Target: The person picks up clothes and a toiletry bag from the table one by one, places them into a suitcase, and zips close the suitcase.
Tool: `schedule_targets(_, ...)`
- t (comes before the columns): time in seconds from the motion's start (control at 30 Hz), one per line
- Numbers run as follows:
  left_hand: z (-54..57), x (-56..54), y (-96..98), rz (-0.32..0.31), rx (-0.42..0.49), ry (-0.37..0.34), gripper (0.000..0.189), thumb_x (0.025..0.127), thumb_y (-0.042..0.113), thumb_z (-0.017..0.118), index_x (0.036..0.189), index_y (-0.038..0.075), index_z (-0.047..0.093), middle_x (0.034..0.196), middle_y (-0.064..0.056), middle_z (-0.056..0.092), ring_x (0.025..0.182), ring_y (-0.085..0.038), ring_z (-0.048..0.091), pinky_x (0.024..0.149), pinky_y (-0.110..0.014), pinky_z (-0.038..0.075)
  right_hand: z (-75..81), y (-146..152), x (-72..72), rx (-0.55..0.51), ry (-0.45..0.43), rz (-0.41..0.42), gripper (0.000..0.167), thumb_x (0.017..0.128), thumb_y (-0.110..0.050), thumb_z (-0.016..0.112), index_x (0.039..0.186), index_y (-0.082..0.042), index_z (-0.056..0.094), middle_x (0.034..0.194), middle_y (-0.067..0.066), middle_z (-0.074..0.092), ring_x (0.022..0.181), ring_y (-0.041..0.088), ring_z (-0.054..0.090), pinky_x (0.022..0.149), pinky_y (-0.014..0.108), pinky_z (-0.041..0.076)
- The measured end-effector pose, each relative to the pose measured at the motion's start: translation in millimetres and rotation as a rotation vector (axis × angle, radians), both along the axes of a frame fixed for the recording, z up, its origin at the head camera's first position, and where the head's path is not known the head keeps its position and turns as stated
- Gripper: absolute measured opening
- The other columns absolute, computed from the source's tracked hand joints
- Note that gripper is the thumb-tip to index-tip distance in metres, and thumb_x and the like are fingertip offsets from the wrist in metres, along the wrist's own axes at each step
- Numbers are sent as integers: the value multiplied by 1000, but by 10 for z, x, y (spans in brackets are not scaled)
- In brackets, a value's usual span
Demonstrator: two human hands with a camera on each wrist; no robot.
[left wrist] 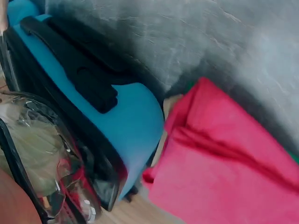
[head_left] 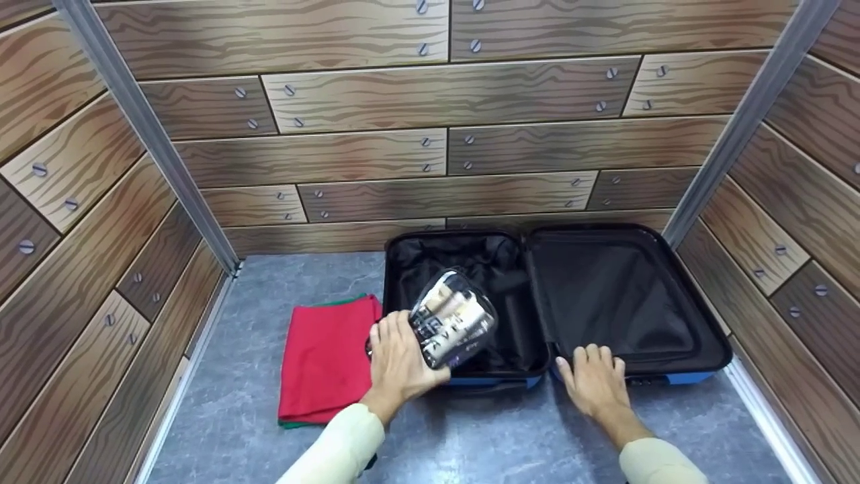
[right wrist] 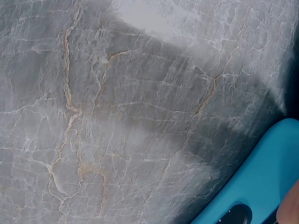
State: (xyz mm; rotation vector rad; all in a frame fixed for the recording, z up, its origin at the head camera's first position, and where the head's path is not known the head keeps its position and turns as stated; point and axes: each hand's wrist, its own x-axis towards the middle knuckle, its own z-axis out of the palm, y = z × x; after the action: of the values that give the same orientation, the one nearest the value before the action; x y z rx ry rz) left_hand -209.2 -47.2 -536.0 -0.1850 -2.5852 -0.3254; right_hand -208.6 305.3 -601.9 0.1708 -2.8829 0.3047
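My left hand [head_left: 400, 363] grips a clear zip pouch [head_left: 453, 319] [left wrist: 35, 144] by its near left side. Pale bottles and dark lettering show through its plastic. The pouch is tilted over the left half of an open suitcase [head_left: 537, 296], which has a black lining and a blue shell [left wrist: 126, 114] [right wrist: 266, 172]. On the near rim of the suitcase's right half rests my right hand [head_left: 594, 383], its fingers lying over the edge. In the right wrist view only a bit of one finger [right wrist: 290, 207] appears, beside the blue shell.
Left of the suitcase, a folded red cloth [head_left: 329, 363] [left wrist: 224, 168] lies on the grey marbled floor [head_left: 222, 390], with a green edge [head_left: 349, 300] showing beneath it. Wood-patterned walls [head_left: 376, 154] stand behind and on both sides, with metal posts [head_left: 134, 114] in the corners.
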Motion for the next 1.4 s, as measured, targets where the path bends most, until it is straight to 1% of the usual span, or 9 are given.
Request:
schedule_targets(0.2,-85,-71,169,218,7,-211,125,37,75,81,127,-5,47,114,-19,54,106,-35,51,97,-49,39,31,18,-29,39,-28,42,38,105,-41,44,91,-6,53,95,13,54,98,35,48,84,53,34)
schedule_targets(0.6,-67,-110,278,313,39,-246,129,33,73,84,129,-4,47,114,-19,54,104,-34,49,95,-48,37,54,21,-14,41,-52,18,40,104,-42,43,89,-7,52,90,11,53,93,35,51,75,48,33)
schedule_targets(0.7,18,-196,341,381,136,-286,124,34,69,87,126,-4,49,114,-21,55,105,-36,50,96,-49,37,65,21,-19,38,-51,6,40,104,-42,42,90,-7,52,90,11,53,93,35,51,76,48,33)
schedule_targets(0.8,147,-325,418,417,308,-279,108,46,59,89,125,-4,49,117,-24,54,109,-38,49,94,-52,36,69,17,-24,27,-51,-1,41,105,-43,41,91,-6,53,92,13,54,95,36,51,77,50,34)
schedule_targets(0.9,230,-367,451,314,293,-282,94,67,51,81,134,-5,46,131,-26,50,122,-41,45,99,-54,35,70,18,-23,22,-65,0,42,105,-43,41,93,-5,54,94,14,55,98,37,51,78,50,34)
schedule_targets(1.0,145,-248,425,103,-7,-353,87,85,56,61,147,-1,40,149,-23,42,140,-41,36,111,-56,31,51,25,-17,25,-63,-5,42,104,-43,42,92,-5,54,93,14,55,97,37,52,77,50,34)
schedule_targets(1.1,-7,-88,392,-58,-261,-356,82,95,65,42,152,6,37,155,-18,40,146,-39,32,116,-55,27,65,36,-18,28,-52,-7,41,104,-42,43,91,-5,54,93,14,55,97,37,52,77,50,34)
schedule_targets(1.17,-99,7,363,-102,-315,-344,81,97,66,37,153,8,36,156,-15,39,147,-37,32,118,-53,25,67,28,-19,25,-50,-5,42,104,-42,43,92,-4,55,94,14,55,97,38,52,77,51,34)
schedule_targets(1.4,-463,304,214,-149,-295,-282,86,96,67,38,151,1,38,158,-20,35,147,-36,33,117,-54,27,55,1,-35,28,-62,-3,43,104,-43,42,93,-4,55,94,14,55,98,38,51,78,52,34)
